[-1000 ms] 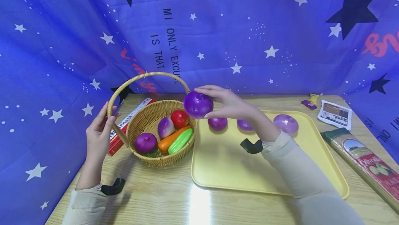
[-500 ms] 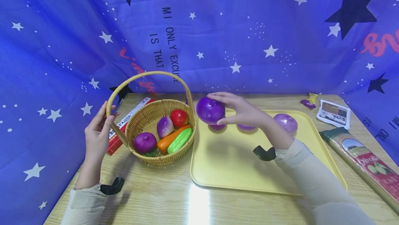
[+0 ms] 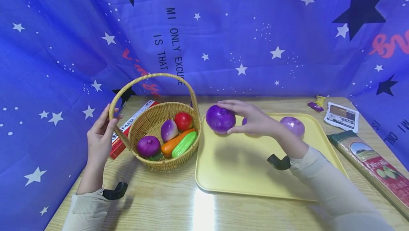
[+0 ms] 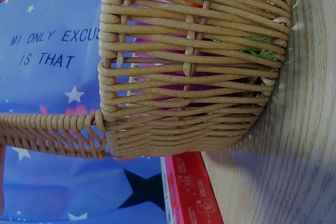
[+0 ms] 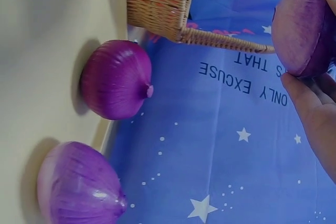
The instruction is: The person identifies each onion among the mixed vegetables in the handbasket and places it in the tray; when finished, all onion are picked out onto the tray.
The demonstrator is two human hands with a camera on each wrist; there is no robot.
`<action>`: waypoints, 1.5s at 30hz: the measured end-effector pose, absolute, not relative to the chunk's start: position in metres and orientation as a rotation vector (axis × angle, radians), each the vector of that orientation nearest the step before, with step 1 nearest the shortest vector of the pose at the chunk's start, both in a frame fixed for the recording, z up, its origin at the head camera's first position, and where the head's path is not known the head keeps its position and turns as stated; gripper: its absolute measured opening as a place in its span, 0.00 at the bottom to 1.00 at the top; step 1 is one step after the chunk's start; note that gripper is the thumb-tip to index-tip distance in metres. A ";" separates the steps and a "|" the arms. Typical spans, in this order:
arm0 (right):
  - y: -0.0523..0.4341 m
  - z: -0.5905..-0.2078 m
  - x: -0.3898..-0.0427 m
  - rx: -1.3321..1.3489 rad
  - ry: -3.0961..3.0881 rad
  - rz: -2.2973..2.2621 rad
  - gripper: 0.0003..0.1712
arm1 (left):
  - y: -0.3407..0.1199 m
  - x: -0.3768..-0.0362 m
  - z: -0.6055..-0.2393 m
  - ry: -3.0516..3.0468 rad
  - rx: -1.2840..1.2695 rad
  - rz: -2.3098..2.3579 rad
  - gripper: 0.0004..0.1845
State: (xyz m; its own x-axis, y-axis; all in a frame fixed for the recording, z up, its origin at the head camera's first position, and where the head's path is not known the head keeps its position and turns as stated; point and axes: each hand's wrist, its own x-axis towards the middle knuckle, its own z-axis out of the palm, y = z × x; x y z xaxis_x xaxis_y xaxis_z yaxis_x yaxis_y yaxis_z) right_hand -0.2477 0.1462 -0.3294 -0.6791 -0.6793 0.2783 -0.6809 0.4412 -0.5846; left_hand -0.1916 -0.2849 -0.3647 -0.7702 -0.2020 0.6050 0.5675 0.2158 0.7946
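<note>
My left hand (image 3: pixel 100 140) grips the left side of the handle of a wicker basket (image 3: pixel 166 165). In the basket lie a purple onion (image 3: pixel 148 146), a purple-and-white turnip (image 3: pixel 169 130), a tomato (image 3: pixel 183 121), a carrot (image 3: pixel 174 144) and a green cucumber (image 3: pixel 185 144). Between thumb and fingers, my right hand (image 3: pixel 255 119) holds another purple onion (image 3: pixel 220 120) above the tray's back left corner. The right wrist view has this held onion (image 5: pixel 299 30) at upper right. Two onions rest on the tray there, one darker (image 5: pixel 115 80) and one paler (image 5: pixel 81 184).
A yellow tray (image 3: pixel 236 177) lies right of the basket. Behind the basket is a red pasta box (image 3: pixel 119 145). To the tray's right are a pasta bag (image 3: pixel 370 167), a white packet (image 3: pixel 342 115) and small candies (image 3: pixel 316 106). A blue starry cloth (image 3: pixel 223 46) stands behind.
My right hand has carried the onion from beside the basket's right rim rightward and lower over the tray, now covering another onion there. The left hand stays on the handle.
</note>
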 end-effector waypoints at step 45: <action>0.150 -0.418 -0.234 1.376 -2.740 1.154 0.43 | -0.287 -0.193 -0.366 -1.931 -0.334 -1.556 0.24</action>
